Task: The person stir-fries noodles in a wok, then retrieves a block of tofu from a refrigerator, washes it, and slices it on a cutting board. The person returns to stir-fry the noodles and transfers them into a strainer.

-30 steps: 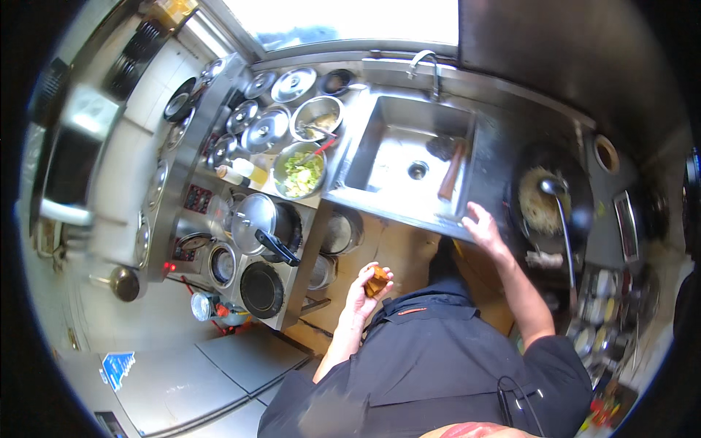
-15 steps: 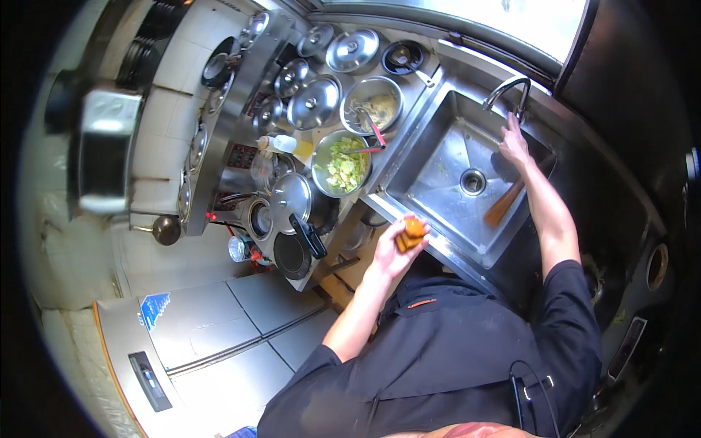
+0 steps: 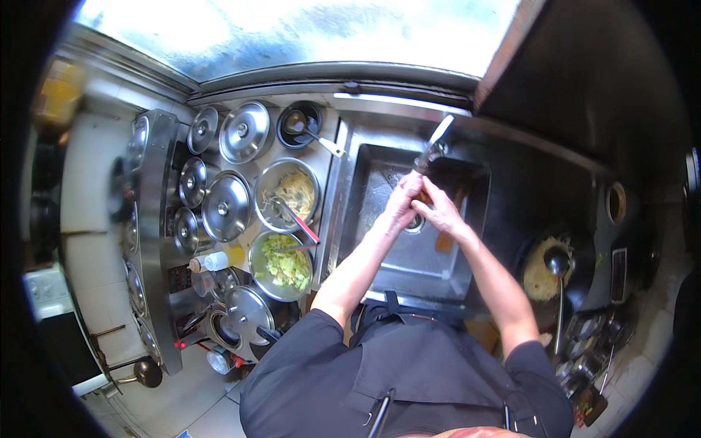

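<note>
Over the steel sink (image 3: 363, 182), my left hand (image 3: 402, 201) and my right hand (image 3: 439, 210) are brought together just below the faucet (image 3: 435, 139). Between them a little of some orange chunky pieces (image 3: 423, 196) shows; fingers cover most of it, and I cannot make out their exact kind. My left hand is closed round them, and my right hand's fingers press against them from the other side. Beneath my right hand, a tan wooden-looking brush or paddle (image 3: 444, 241) lies in the basin. The drain is partly hidden by my hands.
Left of the sink stand a bowl of chopped greens (image 3: 281, 266), a bowl of pale shreds (image 3: 292, 190) with red-handled tongs (image 3: 301, 225), and several lidded pots (image 3: 225, 206). On the right, a wok of noodle-like food (image 3: 540, 274) holds a ladle (image 3: 557, 260).
My left hand has carried the orange pieces from the sink's near edge to under the faucet. My right hand has come off the faucet to meet it. The view has turned.
</note>
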Motion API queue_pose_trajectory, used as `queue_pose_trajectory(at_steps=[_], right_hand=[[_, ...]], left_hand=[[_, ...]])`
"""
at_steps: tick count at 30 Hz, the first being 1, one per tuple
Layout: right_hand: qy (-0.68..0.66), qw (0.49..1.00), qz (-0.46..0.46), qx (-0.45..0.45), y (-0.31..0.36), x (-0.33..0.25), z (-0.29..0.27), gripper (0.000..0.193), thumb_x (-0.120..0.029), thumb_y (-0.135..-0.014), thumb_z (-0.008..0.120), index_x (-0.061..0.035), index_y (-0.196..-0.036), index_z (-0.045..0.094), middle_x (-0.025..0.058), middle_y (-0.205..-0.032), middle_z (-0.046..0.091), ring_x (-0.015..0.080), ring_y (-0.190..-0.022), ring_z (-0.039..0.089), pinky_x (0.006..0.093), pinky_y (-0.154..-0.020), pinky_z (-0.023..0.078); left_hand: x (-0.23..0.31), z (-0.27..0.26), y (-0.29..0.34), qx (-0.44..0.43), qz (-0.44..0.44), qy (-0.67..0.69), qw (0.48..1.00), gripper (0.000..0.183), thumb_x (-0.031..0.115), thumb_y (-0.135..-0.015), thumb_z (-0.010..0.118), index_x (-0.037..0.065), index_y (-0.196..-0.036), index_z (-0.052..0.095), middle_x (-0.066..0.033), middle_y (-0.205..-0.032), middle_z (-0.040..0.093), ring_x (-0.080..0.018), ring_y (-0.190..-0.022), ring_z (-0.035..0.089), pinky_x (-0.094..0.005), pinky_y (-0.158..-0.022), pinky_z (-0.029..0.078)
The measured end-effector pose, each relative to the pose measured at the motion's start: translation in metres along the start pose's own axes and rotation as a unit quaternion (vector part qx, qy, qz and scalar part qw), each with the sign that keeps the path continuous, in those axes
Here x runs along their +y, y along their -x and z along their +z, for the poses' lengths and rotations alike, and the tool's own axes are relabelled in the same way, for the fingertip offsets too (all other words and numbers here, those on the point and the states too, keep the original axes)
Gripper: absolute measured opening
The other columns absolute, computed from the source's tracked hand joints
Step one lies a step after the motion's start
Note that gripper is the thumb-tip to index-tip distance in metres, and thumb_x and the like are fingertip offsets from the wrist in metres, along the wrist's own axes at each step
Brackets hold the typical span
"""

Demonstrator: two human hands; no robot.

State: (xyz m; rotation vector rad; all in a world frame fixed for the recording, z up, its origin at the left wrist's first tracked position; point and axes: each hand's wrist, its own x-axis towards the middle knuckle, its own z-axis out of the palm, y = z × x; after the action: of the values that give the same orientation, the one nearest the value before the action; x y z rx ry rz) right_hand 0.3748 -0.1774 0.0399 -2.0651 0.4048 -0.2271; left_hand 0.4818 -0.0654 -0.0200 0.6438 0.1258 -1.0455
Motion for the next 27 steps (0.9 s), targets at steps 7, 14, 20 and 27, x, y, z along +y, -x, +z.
queue_pose_trajectory(at_steps=[7,14,20,27], right_hand=[[-0.19,0.97,0.147,0.021,-0.074,-0.015,0.052,0.045,-0.03,-0.097,0.073,-0.0053,-0.133,0.06,0.0146,-0.118,0.072,0.0248,-0.108,0.071,0.0381,-0.093,0.057],[-0.219,0.963,0.156,-0.036,-0.076,-0.006,0.096,0.031,-0.001,-0.099,0.057,0.0015,-0.129,0.064,0.0159,-0.135,0.067,0.0268,-0.127,0.064,0.0351,-0.112,0.048],[0.099,0.971,0.215,0.013,-0.057,-0.003,0.069,0.019,-0.016,-0.105,0.06,-0.0056,-0.119,0.065,0.0181,-0.116,0.07,0.0344,-0.101,0.073,0.0405,-0.081,0.059],[0.19,0.98,0.06,-0.017,-0.046,-0.017,0.053,0.02,-0.01,-0.101,0.062,-0.0043,-0.12,0.064,0.0202,-0.107,0.074,0.0377,-0.096,0.076,0.0429,-0.083,0.063]], left_hand=[[0.06,-0.008,-0.005,0.185,0.044,-0.23,0.954,0.03,0.034,-0.107,0.061,0.011,-0.127,0.061,-0.0075,-0.108,0.069,-0.017,-0.087,0.072,-0.035,-0.065,0.063],[0.061,-0.042,0.024,0.118,0.041,-0.06,0.99,0.04,0.007,-0.104,0.062,0.015,-0.143,0.056,-0.0053,-0.136,0.06,-0.0199,-0.126,0.06,-0.0393,-0.104,0.056],[0.028,-0.042,0.018,0.196,-0.198,-0.022,0.96,0.054,0.064,-0.103,0.055,0.017,-0.129,0.06,-0.0033,-0.117,0.067,-0.0183,-0.101,0.067,-0.0389,-0.072,0.061],[0.044,-0.033,0.012,0.109,-0.122,-0.093,0.982,0.04,0.045,-0.101,0.068,0.017,-0.128,0.06,-0.0071,-0.125,0.064,-0.0261,-0.121,0.062,-0.0487,-0.089,0.061]])
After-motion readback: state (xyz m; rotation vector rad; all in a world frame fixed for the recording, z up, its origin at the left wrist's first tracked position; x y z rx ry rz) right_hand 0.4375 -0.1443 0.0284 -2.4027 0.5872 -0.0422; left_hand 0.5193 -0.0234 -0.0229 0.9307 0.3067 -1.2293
